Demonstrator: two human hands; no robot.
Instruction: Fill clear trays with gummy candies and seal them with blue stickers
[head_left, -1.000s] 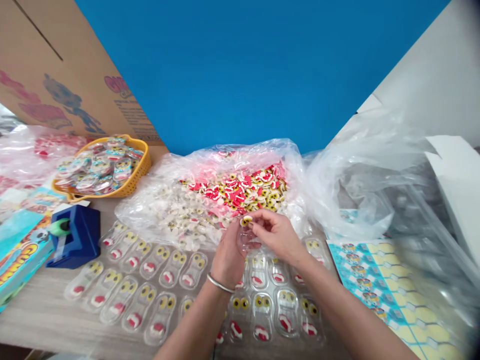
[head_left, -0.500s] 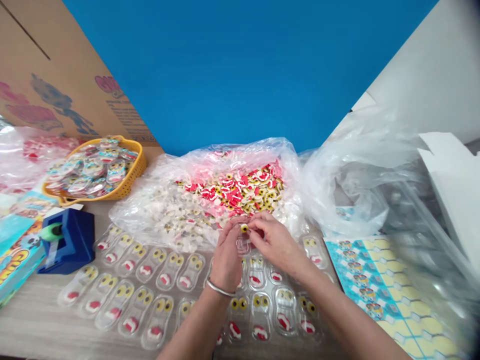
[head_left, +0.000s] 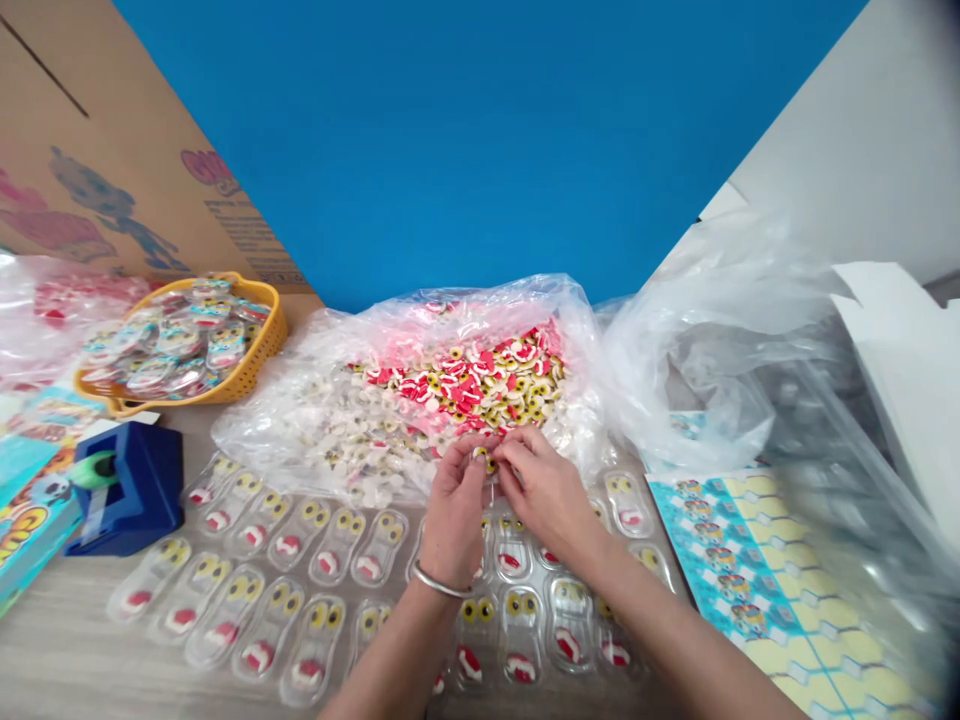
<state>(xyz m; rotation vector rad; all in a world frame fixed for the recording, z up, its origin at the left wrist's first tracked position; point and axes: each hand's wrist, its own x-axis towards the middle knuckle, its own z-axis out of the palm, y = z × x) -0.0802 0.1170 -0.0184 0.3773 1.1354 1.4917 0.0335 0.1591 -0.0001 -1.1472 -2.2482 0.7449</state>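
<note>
Both hands have drawn closer together since half a second ago, and the yellow eye piece [head_left: 483,457] now sits nearer the left thumb, while the whole view has slid slightly. Right hand [head_left: 551,492]: thumb and index finger are pressed together in a pinching grip at the edge of the eye piece, which is up between the two hands, just this side of the open plastic bag [head_left: 281,405]. Left hand [head_left: 455,515]: its grip appears closed around a clear blister shell [head_left: 491,490], mostly hidden by fingers, presumably to steady it while the right fingertips work at its far end. The eye piece looks round, so no long axis can be read; its dark pupil faces the camera. The held shell seems to run lengthwise away from the person, though little of it shows. On the surface [head_left: 45,665], filled blister trays [head_left: 309,642] lie in rows, eyes at the far end and red mouths near, those on the left slanting rightward as they recede; they probably lie face up so the loose pieces stay in place.
</note>
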